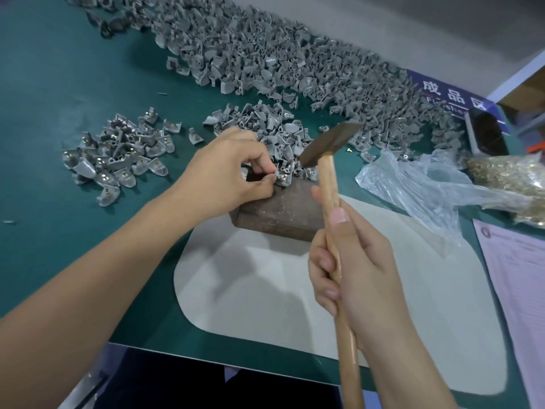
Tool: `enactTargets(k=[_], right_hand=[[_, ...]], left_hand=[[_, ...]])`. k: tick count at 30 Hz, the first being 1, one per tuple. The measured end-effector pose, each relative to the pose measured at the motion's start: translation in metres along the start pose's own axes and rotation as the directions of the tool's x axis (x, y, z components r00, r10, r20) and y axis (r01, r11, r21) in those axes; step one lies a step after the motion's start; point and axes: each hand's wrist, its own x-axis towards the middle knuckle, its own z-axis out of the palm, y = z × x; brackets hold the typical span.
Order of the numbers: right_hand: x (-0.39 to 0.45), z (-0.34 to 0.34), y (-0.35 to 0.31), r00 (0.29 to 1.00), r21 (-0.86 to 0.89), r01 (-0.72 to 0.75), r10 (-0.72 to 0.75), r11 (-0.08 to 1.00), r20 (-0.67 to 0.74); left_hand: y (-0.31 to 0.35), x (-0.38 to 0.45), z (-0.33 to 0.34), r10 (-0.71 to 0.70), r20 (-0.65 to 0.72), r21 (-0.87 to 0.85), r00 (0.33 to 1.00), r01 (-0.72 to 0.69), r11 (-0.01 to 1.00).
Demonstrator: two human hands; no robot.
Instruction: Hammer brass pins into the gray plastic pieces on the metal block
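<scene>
Nearest to me, my right hand point(351, 261) is wrapped around the pale wooden handle of the hammer point(331, 184), thumb laid up along the shaft. The dark, blocky hammer head is raised and tilted, hanging just above and to the right of the workpiece.

Under it I see a light gray mat point(265, 290) on the green table point(59, 84), with the metal block point(283, 208) standing on the mat's far edge. The block is brown, rust-mottled and square-cornered.

My left hand point(224, 175) reaches over the block's far left corner, fingers curled, pinching a gray plastic piece point(283, 175) on the block's top edge. The piece is small, with a curved shell; a shiny metallic spot shows on it, though I cannot tell whether that is the pin.

To the left lies a small heap of pinned pieces point(118, 157), each showing a brass dot. Just behind the block sits another small heap of gray pieces point(265, 125). On the right, a crumpled clear plastic bag point(427, 184) lies open beside a mass of brass pins point(513, 178), with a printed paper sheet point(519, 276) near the table edge.

Farthest back, a long bank of gray pieces point(265, 54) runs along the table, partly covering a blue sign point(451, 90).
</scene>
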Motion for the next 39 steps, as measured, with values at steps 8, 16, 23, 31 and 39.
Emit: enactTargets(k=[8, 16, 23, 31, 39], right_hand=[[0.000, -0.003, -0.006, 1.000, 0.009, 0.019, -0.019, 1.000, 0.004], [0.003, -0.002, -0.002, 0.999, -0.024, -0.045, 0.046, 0.999, 0.027], [0.003, -0.003, 0.004, 0.999, -0.019, 0.040, -0.039, 0.999, 0.019], [0.004, -0.011, 0.002, 0.993, -0.095, -0.052, 0.062, 0.994, 0.096], [0.001, -0.007, -0.001, 0.991, -0.065, -0.059, 0.066, 0.996, 0.112]], left_hand=[[0.000, -0.001, -0.002, -0.003, -0.003, 0.026, 1.000, 0.003, 1.000], [0.001, -0.001, -0.002, -0.013, -0.002, 0.016, 1.000, 0.013, 1.000], [-0.001, -0.001, -0.001, -0.006, -0.006, 0.001, 1.000, 0.006, 1.000], [-0.004, 0.000, 0.000, -0.003, -0.012, 0.012, 1.000, 0.003, 1.000], [-0.004, 0.000, -0.001, 0.010, -0.018, 0.024, 1.000, -0.009, 1.000]])
